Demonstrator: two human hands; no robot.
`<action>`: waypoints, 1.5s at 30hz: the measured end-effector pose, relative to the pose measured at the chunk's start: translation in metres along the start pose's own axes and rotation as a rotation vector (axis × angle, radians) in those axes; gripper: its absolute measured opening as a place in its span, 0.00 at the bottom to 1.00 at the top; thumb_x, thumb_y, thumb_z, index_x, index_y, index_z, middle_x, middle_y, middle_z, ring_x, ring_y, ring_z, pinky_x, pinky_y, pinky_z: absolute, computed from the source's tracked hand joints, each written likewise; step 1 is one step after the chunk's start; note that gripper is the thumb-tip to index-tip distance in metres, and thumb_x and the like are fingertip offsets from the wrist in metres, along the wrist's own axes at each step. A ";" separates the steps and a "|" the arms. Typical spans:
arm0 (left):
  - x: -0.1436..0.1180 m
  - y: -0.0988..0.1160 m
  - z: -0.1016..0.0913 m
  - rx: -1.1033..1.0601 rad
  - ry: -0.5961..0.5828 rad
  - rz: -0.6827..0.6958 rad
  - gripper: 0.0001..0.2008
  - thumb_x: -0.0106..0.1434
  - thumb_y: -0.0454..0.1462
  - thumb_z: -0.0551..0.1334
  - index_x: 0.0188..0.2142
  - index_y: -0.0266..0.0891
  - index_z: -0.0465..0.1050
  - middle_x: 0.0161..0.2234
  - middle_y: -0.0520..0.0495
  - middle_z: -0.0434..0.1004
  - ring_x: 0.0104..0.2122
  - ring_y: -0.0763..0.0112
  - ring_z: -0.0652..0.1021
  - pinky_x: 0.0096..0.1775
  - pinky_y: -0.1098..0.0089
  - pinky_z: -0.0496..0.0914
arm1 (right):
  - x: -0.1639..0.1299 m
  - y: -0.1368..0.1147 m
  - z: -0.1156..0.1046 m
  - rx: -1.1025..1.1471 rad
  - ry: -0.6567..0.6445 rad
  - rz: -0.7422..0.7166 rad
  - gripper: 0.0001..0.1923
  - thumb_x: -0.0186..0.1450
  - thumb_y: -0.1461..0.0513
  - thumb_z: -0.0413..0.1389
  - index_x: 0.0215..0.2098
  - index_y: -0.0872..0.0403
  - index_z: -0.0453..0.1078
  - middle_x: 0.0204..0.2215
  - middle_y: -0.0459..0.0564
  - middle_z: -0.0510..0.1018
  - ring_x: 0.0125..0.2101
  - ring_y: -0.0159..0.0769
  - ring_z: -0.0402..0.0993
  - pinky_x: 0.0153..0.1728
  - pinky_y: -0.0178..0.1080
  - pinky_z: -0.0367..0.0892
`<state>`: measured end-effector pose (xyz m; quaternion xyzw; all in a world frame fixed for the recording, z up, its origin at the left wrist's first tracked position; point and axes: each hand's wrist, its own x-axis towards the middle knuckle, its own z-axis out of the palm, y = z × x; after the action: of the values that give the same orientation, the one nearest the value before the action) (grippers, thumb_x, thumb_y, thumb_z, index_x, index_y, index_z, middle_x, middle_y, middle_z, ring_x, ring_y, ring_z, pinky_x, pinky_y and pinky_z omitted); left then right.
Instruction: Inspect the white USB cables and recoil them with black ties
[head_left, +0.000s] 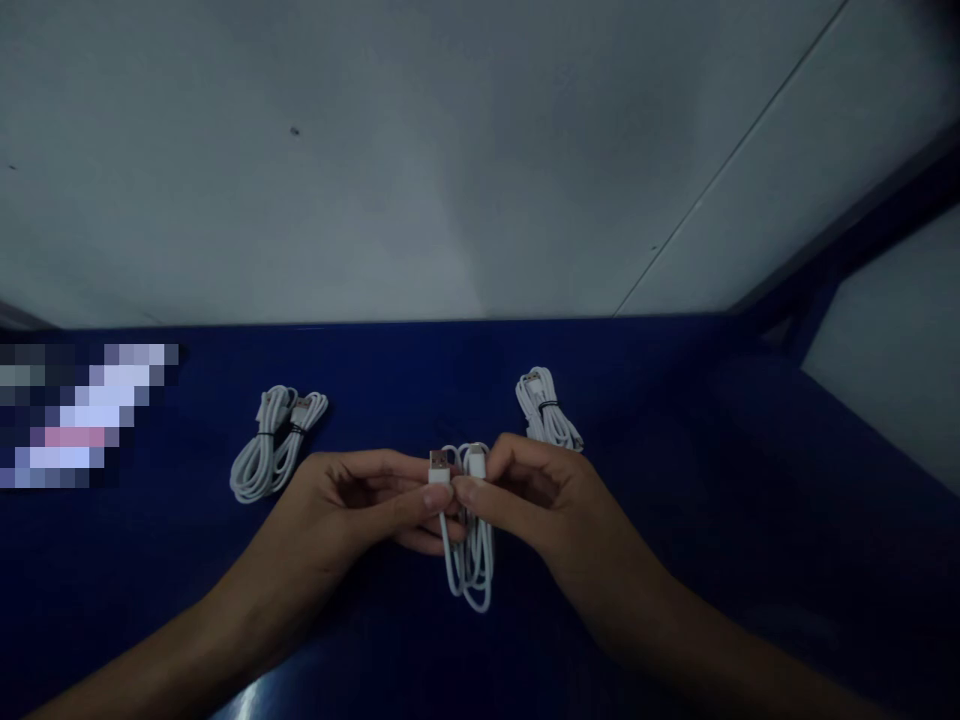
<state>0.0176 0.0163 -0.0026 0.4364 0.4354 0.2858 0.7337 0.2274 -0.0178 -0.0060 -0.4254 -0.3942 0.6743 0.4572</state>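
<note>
My left hand and my right hand meet at the middle of a dark blue table. Between them hangs a coiled white USB cable. The left fingers pinch its larger plug, the right fingers pinch the smaller plug beside it, and the loops dangle below the fingertips. A tied white cable bundle lies on the table to the left of my hands. Another tied white bundle lies just behind my right hand.
A pale wall rises behind the table's far edge. A blurred patch sits at the table's far left. A blue frame bar slants along the right side.
</note>
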 end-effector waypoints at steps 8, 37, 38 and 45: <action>0.001 -0.003 -0.002 -0.006 0.002 -0.005 0.08 0.68 0.39 0.79 0.47 0.49 0.92 0.35 0.49 0.93 0.36 0.72 0.90 0.41 0.80 0.82 | 0.000 0.001 -0.001 0.022 -0.013 0.016 0.15 0.74 0.61 0.69 0.29 0.50 0.78 0.30 0.42 0.88 0.35 0.32 0.86 0.43 0.36 0.79; 0.001 -0.001 0.001 -0.007 0.001 -0.007 0.05 0.69 0.37 0.78 0.43 0.48 0.93 0.35 0.49 0.93 0.37 0.71 0.90 0.41 0.79 0.82 | -0.001 0.000 0.000 -0.026 0.004 0.020 0.13 0.74 0.59 0.69 0.30 0.49 0.79 0.30 0.43 0.88 0.35 0.32 0.86 0.44 0.37 0.78; 0.001 -0.001 0.001 -0.008 0.004 -0.009 0.05 0.68 0.36 0.78 0.43 0.48 0.93 0.35 0.49 0.93 0.37 0.71 0.90 0.41 0.79 0.82 | -0.001 0.000 0.000 -0.025 0.005 0.022 0.13 0.74 0.59 0.69 0.30 0.49 0.80 0.30 0.43 0.88 0.36 0.32 0.86 0.44 0.37 0.78; -0.002 0.000 0.001 -0.008 0.015 -0.019 0.05 0.68 0.36 0.78 0.43 0.47 0.93 0.36 0.49 0.93 0.36 0.72 0.89 0.41 0.80 0.82 | -0.001 -0.001 -0.001 -0.045 0.008 0.014 0.14 0.74 0.59 0.69 0.29 0.49 0.78 0.30 0.42 0.87 0.36 0.34 0.86 0.43 0.38 0.79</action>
<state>0.0174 0.0143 -0.0018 0.4272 0.4440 0.2836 0.7348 0.2285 -0.0182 -0.0052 -0.4409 -0.4046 0.6666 0.4444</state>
